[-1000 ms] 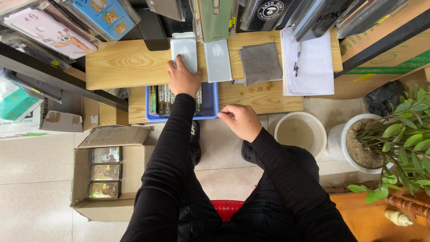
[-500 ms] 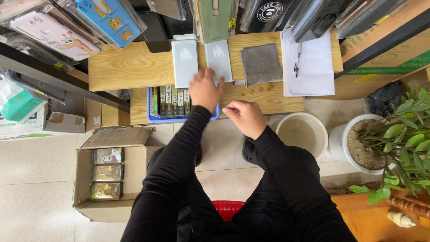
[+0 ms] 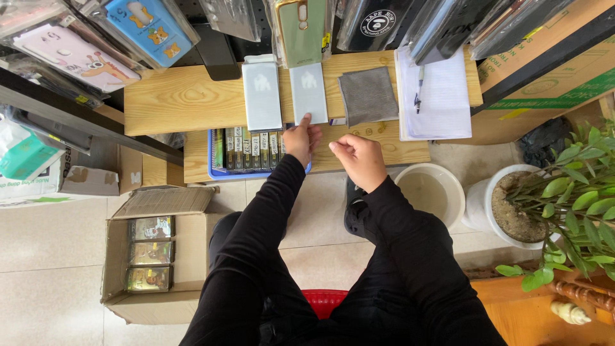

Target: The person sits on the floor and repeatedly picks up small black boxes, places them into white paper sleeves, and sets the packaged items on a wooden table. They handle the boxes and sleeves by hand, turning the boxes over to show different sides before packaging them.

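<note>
- Blue tray (image 3: 218, 174) of upright packets sits at nine o'clock of the left hand (image 3: 300, 140).
- Left hand, fingers loose, fingertip touching the right pale-grey packet (image 3: 309, 93) at twelve o'clock; positioning step, apparently.
- Right hand (image 3: 359, 160) loosely curled, empty; a grasp comes next.

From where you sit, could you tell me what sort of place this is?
Probably a small phone-accessory shop: packaged phone cases hang above a wooden shelf, a blue tray holds boxed stock, and the left hand touches a flat pale packet.
</note>
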